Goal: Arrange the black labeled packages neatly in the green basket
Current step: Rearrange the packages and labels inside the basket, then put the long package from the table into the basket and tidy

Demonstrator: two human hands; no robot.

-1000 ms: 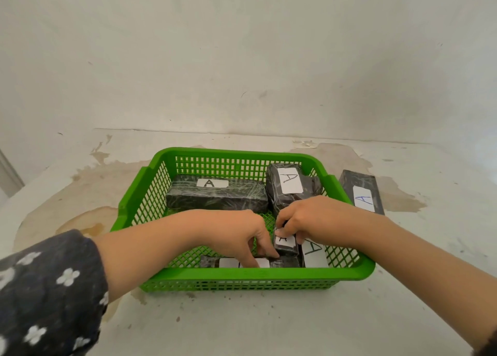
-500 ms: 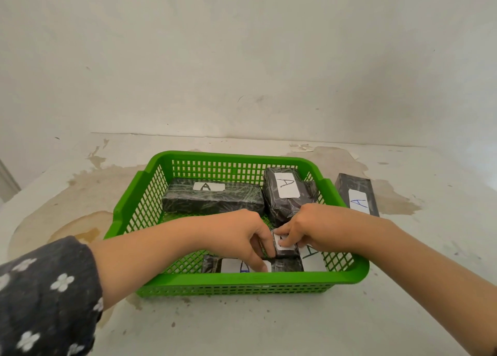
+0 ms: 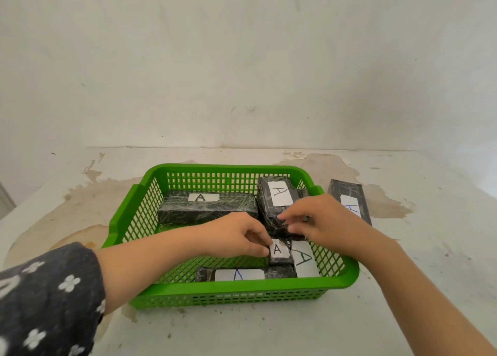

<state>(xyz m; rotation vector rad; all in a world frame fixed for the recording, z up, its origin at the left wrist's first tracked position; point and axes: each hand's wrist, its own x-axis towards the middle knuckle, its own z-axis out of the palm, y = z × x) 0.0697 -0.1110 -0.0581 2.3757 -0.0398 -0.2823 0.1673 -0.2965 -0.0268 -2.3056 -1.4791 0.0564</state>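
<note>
A green basket [image 3: 242, 288] stands on the table and holds several black packages with white "A" labels. A long package [image 3: 207, 210] lies along the back. A chunky package [image 3: 274, 202] sits at the back right, and my right hand [image 3: 320, 221] grips its near end. My left hand [image 3: 239, 237] pinches a small package [image 3: 279, 253] in the middle right. A flat package [image 3: 242, 274] lies along the front wall, and a white-labelled one [image 3: 305, 259] lies in the right front corner. One more package [image 3: 349, 202] rests on the table outside the basket's right wall.
The table top [image 3: 242, 334] is white with brown stains around the basket. A plain wall rises close behind. My left forearm crosses the basket's left front corner, and its dark flowered sleeve [image 3: 48, 302] fills the lower left.
My right hand has moved back from the small package to the chunky package's near end. My left hand stays at the small package. The view shifted slightly.
</note>
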